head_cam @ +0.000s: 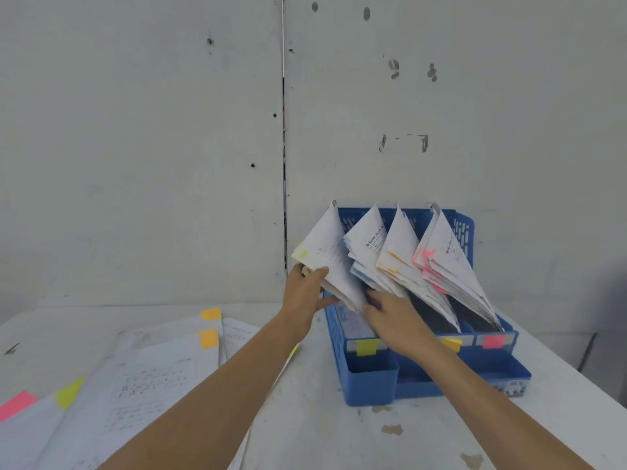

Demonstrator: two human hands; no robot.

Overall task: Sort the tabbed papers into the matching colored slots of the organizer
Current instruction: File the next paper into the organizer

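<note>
Left hand (307,290) grips yellow-tabbed papers (330,256) into organizer (369,381) slot at 12 o'clock, right hand (393,320) open, steadying; next likely: seat stack w/ care.

The right hand (395,320) covers the second slot's label on the blue plastic slotted organizer (369,378). Print on the white tabbed paper sheets (152,378) is too blurred to read. The pink tabbed sheet (17,403) is cut off at the left edge.
</note>
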